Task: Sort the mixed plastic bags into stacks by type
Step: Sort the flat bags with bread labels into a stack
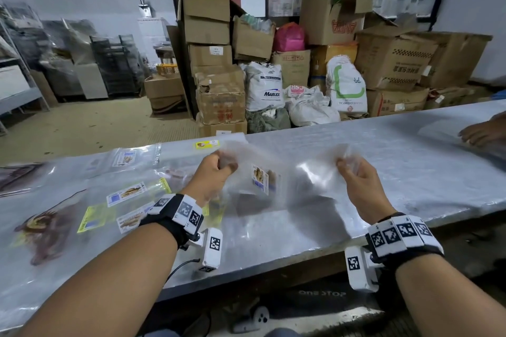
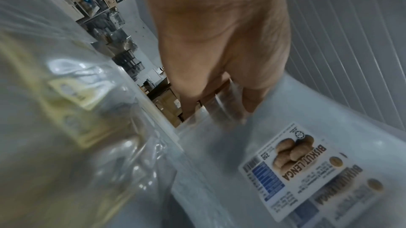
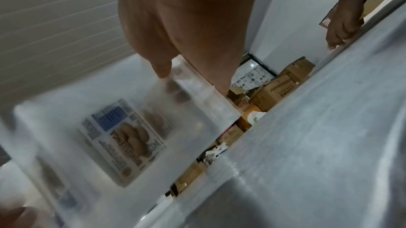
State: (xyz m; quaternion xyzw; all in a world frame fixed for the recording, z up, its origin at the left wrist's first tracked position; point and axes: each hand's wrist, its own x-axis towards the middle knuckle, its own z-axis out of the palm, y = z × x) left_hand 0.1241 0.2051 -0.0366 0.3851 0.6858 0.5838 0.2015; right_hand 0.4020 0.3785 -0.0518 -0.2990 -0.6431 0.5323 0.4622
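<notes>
Item: clear plastic bag (image 1: 276,172) with a printed "BISKUT LENGA" biscuit label (image 2: 292,167), held up above the table (image 1: 383,178), stretched between both hands

Left hand (image 1: 216,169): fingers and thumb curled, pinching the bag's upper left corner; the film hangs down and to the right of this grip, the label just below and right of the fingertips (image 2: 250,105) in the left wrist view

Right hand (image 1: 356,178): thumb and fingers pinching the bag's upper right edge; the bag spreads left and down from this grip, the label showing through the film, mirrored, below the fingertips (image 3: 162,70) in the right wrist view

Loose bags (image 1: 120,197): clear, with white and yellow labels, lying flat on the table left of and below the left grip; several overlap

Other: another person's hand (image 1: 482,131) rests on the table well right of the right grip; cardboard boxes (image 1: 216,57) and sacks (image 1: 264,85) stacked beyond the table's far edge
</notes>
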